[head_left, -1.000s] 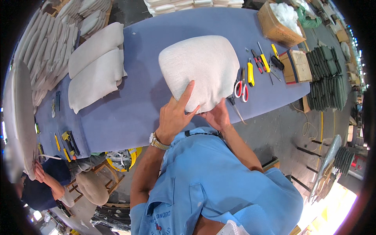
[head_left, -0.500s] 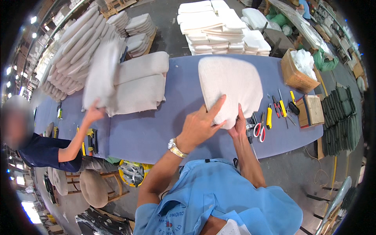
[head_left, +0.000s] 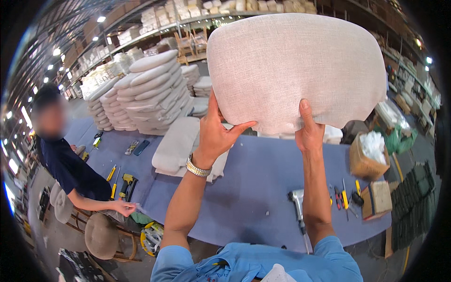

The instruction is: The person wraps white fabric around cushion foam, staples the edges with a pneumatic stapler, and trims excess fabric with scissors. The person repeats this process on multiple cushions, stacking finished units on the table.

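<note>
A beige fabric-covered seat cushion [head_left: 296,66] is raised in front of me, above the blue-grey table [head_left: 253,197]. My left hand [head_left: 213,134] grips its lower left edge, thumb along the front and fingers partly hidden behind. At the lower middle edge my right hand [head_left: 310,129] pinches the cushion, its thumb pressed on the fabric. Below, an air staple gun [head_left: 297,202] with a hose lies beside my right forearm. Folded or flat beige cushion pieces [head_left: 176,145] rest on the table behind my left wrist.
Tall stacks of cushions [head_left: 150,89] stand at the back left. A co-worker in a dark shirt [head_left: 70,164] sits at the left, near a yellow-black staple gun [head_left: 127,185]. At the right are hand tools [head_left: 346,199], a small box [head_left: 377,199] and a carton of white stuffing [head_left: 366,162].
Both my hands have lifted the cushion up and away from the table, closer to view. My view has tilted upward. The co-worker no longer holds a cushion over the table.
</note>
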Demonstrator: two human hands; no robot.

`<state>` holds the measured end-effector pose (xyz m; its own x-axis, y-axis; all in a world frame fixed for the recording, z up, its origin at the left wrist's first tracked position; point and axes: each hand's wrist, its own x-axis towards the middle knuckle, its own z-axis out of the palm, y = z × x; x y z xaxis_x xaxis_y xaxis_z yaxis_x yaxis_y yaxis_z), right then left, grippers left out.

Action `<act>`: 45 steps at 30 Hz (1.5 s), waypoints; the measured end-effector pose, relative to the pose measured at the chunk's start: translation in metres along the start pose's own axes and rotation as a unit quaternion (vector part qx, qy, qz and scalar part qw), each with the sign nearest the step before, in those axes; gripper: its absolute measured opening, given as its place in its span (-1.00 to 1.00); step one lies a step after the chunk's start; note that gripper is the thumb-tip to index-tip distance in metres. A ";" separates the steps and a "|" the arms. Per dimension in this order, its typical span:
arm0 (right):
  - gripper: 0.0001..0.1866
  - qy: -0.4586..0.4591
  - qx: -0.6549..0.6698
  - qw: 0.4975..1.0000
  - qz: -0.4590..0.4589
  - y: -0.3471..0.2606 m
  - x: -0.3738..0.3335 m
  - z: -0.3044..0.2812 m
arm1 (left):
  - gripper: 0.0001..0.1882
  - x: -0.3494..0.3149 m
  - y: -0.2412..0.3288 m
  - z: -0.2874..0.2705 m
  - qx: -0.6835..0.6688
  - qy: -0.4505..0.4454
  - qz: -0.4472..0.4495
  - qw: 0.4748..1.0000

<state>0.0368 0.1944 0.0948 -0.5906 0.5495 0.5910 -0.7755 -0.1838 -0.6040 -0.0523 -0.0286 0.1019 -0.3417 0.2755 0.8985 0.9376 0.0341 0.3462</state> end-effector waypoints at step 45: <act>-0.21 -0.079 0.127 0.986 0.070 -0.020 0.030 0.053 | -0.46 0.029 0.063 -0.048 0.033 0.008 0.174 0.984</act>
<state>0.0225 0.1711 0.1532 -0.7071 0.3748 0.5996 -0.7036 -0.4574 -0.5438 -0.0063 -0.0645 0.1632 0.0000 0.2673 0.9636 1.0000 0.0022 -0.0006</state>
